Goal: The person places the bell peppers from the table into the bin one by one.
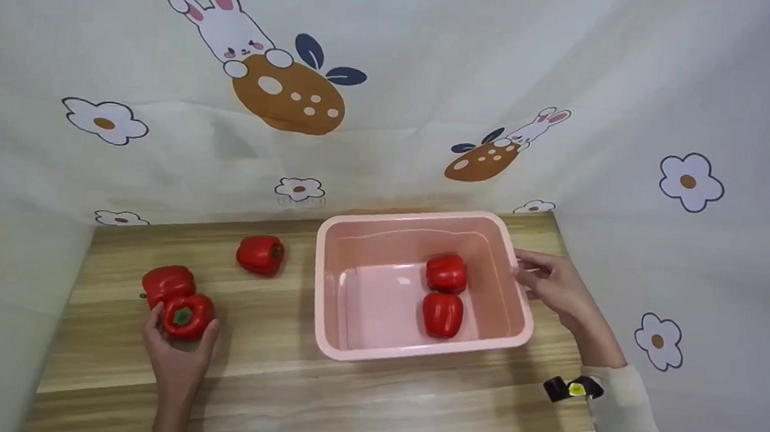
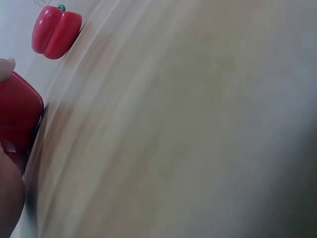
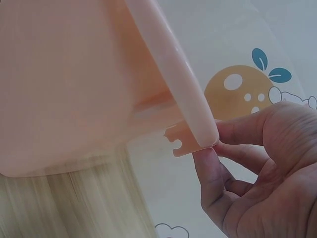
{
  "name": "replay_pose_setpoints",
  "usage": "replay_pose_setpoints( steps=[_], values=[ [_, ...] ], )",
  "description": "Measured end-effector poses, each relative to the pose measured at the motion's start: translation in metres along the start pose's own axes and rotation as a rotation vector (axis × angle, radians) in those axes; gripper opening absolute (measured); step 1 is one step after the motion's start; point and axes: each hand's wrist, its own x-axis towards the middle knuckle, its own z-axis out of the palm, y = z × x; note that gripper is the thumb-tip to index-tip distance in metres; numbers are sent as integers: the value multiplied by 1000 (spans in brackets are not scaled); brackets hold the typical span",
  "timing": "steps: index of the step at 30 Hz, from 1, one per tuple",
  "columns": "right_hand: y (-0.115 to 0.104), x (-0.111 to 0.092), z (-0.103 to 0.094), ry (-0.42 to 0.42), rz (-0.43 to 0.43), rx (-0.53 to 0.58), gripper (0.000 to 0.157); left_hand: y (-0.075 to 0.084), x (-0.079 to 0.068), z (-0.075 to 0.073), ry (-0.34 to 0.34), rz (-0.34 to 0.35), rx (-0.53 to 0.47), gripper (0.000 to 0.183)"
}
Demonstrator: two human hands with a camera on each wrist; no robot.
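At the left of the head view my left hand (image 1: 177, 363) holds a red bell pepper (image 1: 201, 310), stem up, with thumb and fingers on either side. Right behind it lies another red pepper (image 1: 170, 283). The left wrist view catches only part of the gripped pepper (image 2: 19, 111) at its edge. My right hand (image 1: 559, 286) pinches the right rim of a pink plastic basin (image 1: 419, 351); in the right wrist view, thumb and fingers squeeze the rim (image 3: 185, 94) by a small notched tab. Inside the basin are two red peppers, one pepper (image 1: 446, 273) behind the other (image 1: 442, 315).
A single red pepper (image 1: 260, 255) lies between the left hand and the basin, towards the back. All this is on a wood-grain table (image 1: 315, 410). Pale cloth (image 1: 390, 154) printed with rabbits and flowers hangs around the table's back and sides.
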Motion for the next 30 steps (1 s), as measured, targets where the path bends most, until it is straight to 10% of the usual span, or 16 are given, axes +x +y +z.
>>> replay_pose_setpoints(
  steps=[11, 30],
  values=[
    [-3, -2, -2, -17, 2, 20, 49, 6, 12, 10, 7, -73, -46, 96],
    [0, 0, -1, -22, 13, 51, 48, 6, 1, 6, 100, 5, -23, 82]
  ],
)
